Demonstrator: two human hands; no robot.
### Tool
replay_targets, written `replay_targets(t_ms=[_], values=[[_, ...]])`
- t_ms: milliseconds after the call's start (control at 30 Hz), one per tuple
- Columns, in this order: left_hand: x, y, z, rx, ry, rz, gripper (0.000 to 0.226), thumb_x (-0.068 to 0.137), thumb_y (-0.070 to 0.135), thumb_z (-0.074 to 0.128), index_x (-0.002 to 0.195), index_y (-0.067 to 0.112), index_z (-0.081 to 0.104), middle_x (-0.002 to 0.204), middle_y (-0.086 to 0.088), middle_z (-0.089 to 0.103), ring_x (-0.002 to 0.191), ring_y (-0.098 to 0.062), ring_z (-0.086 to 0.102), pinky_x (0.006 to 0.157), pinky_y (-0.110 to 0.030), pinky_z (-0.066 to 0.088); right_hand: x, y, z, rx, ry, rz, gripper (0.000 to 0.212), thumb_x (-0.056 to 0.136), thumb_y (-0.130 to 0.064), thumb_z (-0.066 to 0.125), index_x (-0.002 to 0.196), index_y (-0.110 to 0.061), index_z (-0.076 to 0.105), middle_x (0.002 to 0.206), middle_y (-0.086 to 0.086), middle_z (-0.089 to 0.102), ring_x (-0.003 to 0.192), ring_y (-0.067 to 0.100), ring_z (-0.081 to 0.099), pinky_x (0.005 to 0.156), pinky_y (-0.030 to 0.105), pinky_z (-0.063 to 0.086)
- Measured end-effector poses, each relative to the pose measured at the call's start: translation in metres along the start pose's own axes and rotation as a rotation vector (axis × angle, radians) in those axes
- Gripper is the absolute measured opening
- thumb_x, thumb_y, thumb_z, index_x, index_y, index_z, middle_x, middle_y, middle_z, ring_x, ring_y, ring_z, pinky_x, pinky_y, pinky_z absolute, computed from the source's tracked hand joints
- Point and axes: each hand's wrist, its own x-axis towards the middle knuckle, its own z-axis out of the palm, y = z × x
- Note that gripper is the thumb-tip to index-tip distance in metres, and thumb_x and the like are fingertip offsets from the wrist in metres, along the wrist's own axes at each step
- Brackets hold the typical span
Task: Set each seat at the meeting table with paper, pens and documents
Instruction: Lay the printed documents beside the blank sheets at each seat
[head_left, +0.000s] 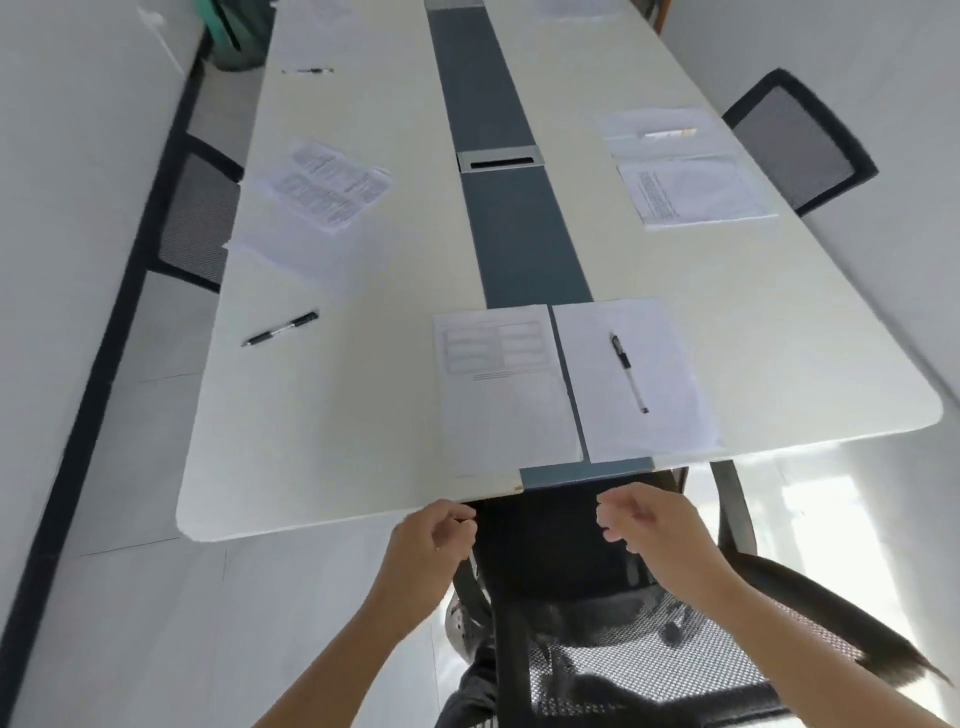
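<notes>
At the near end of the long white meeting table (322, 457) lie a printed document (498, 384) and, to its right, a blank sheet (649, 379) with a pen (629, 371) on top. My left hand (431, 540) and my right hand (649, 530) hover just off the table's near edge, above a black mesh chair (623, 649). Both hands have loosely curled fingers and hold nothing. On the left side lie a printed document (327, 184), blank sheets (291, 254) and a black pen (280, 329). The right side carries a document (696, 192) with paper (660, 130) beyond it.
A dark blue strip (519, 239) with a cable hatch (500, 158) runs down the table's middle. Mesh chairs stand at the left (200, 218) and right (800, 140). Farther along lie another pen (309, 70) and more paper (576, 8). A white wall (78, 208) runs close on the left.
</notes>
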Motion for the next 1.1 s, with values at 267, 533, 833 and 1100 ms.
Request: replay_targets(t_ms=[267, 533, 833, 1100], values=[[-0.157, -0.046, -0.013, -0.407, 0.083, -0.275, 0.016, 0.077, 0.02, 0.067, 0.09, 0.011, 0.071, 0.071, -0.01, 0.074, 0.062, -0.018, 0.067, 0.059, -0.028, 0.052, -0.087, -0.013, 0.03, 0.088, -0.242, -0.078, 0.012, 0.092, -0.017, 0.061, 0.09, -0.022, 0.072, 0.079, -0.005, 0.076, 0.073, 0.009, 0.072, 0.063, 0.02, 0.054], [-0.244, -0.098, -0.039, -0.549, 0.304, -0.38, 0.018, 0.081, 0.019, 0.065, 0.096, 0.011, 0.069, 0.078, -0.011, 0.075, 0.068, -0.017, 0.07, 0.062, -0.026, 0.054, -0.124, -0.061, 0.111, -0.005, -0.574, -0.193, 0.012, 0.09, -0.022, 0.062, 0.096, -0.02, 0.072, 0.083, -0.004, 0.075, 0.075, 0.008, 0.07, 0.069, 0.017, 0.053], [-0.265, -0.188, -0.162, -0.558, 0.471, -0.339, 0.013, 0.092, 0.004, 0.057, 0.097, 0.009, 0.069, 0.078, -0.009, 0.075, 0.066, -0.013, 0.069, 0.061, -0.023, 0.053, -0.119, -0.145, 0.249, -0.047, -0.638, -0.278, 0.009, 0.088, -0.021, 0.066, 0.092, -0.02, 0.075, 0.082, 0.002, 0.075, 0.074, 0.013, 0.071, 0.075, 0.033, 0.057], [-0.276, -0.261, -0.311, -0.551, 0.563, -0.385, 0.012, 0.089, 0.017, 0.062, 0.093, 0.01, 0.071, 0.077, -0.011, 0.075, 0.068, -0.019, 0.07, 0.066, -0.034, 0.053, -0.115, -0.223, 0.367, 0.042, -0.56, -0.309, 0.012, 0.088, -0.017, 0.065, 0.086, -0.024, 0.076, 0.08, 0.001, 0.076, 0.073, 0.014, 0.072, 0.065, 0.018, 0.052]])
